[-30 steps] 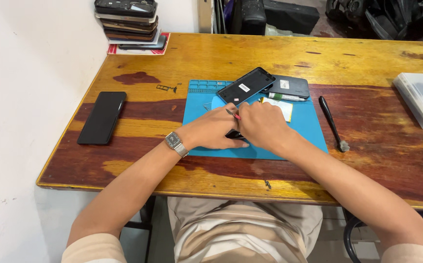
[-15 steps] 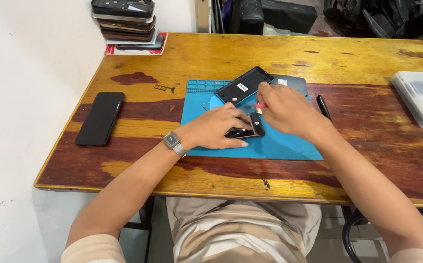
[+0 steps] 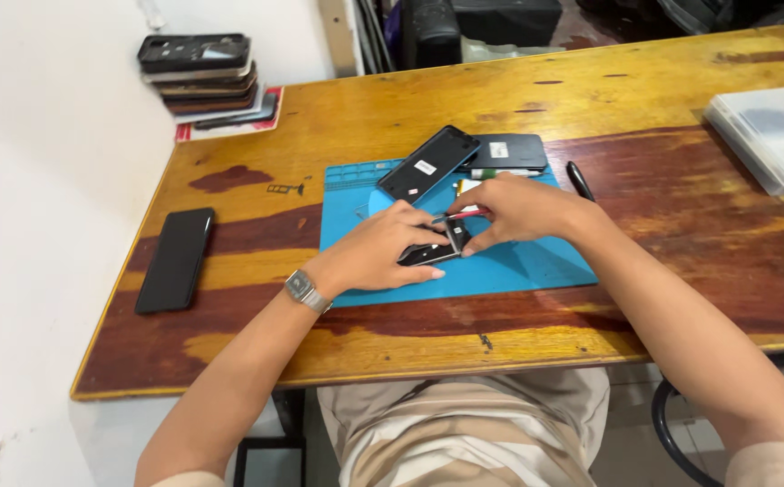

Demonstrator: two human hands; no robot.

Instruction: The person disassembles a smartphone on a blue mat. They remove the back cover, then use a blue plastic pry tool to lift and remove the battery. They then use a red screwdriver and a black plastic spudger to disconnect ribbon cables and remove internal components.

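Wooden table lies bare rightward; left hand pins phone, right fingers pinching red tool.

We sit at a worn wooden surface, its varnish yellow and reddish-brown in patches, pushed against a plain white wall under even light.
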